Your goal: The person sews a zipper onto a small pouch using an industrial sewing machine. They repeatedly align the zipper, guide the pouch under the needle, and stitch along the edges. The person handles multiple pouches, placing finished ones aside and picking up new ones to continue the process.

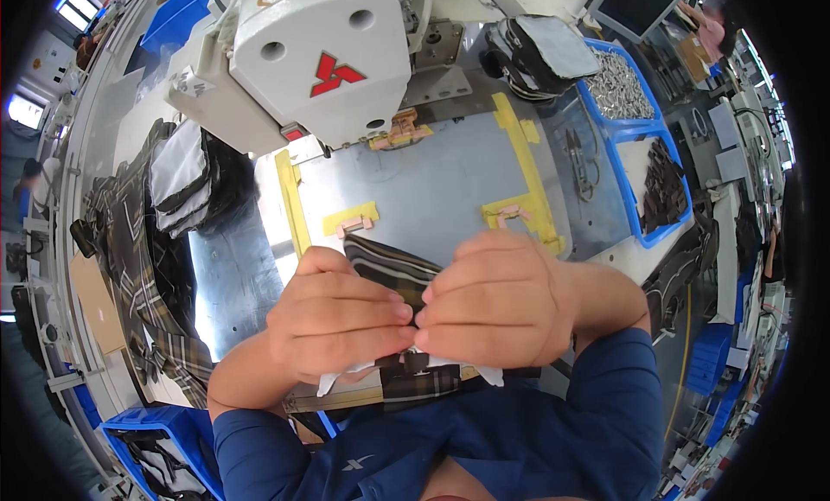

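My left hand (pixel 337 319) and my right hand (pixel 493 302) meet close to my chest, fingers bent and fingertips nearly touching. Both are closed on a dark plaid fabric piece (pixel 391 263), which has brown, grey and yellowish stripes. One end of it sticks out beyond my fingers, over the near edge of a metal work plate (pixel 415 185). White material (pixel 488 376) shows below my hands, along with a small dark tab (pixel 415 361). My fingers hide the middle of the piece. Ahead stands a large white sewing machine (pixel 320 56).
Yellow tape (pixel 526 168) and small pinkish blocks (pixel 354 224) edge the plate. Fabric pieces are stacked at left (pixel 180 168) and back right (pixel 558 47). On the right, scissors (pixel 575 151) lie beside blue trays (pixel 624 168) of metal parts and brown strips. A blue bin (pixel 186 427) stands lower left.
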Tool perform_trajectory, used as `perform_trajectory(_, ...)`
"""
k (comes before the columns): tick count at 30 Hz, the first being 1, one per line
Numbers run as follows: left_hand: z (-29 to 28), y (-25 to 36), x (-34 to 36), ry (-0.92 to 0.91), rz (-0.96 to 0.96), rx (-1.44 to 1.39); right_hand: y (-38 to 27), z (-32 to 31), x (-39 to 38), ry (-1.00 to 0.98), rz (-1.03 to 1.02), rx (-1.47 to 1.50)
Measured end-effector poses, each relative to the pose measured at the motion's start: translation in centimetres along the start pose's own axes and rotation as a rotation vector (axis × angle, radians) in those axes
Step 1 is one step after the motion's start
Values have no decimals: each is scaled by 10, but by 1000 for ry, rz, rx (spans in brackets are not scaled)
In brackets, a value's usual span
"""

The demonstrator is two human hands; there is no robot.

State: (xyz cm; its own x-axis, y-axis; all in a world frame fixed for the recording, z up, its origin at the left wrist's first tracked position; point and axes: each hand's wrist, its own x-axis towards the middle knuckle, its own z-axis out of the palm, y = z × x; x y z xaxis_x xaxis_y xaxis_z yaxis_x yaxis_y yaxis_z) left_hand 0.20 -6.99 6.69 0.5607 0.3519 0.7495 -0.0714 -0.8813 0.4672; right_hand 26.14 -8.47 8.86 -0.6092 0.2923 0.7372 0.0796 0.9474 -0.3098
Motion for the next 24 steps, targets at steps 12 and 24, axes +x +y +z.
perform_trajectory(12, 38, -52, -8, 396, -1254, -681, 57, 29, -13, -18, 1179, 199)
perform_trajectory(24, 51, -73, 1, -489, -400, 695, 134, 35, -39, -177, 1123, -282)
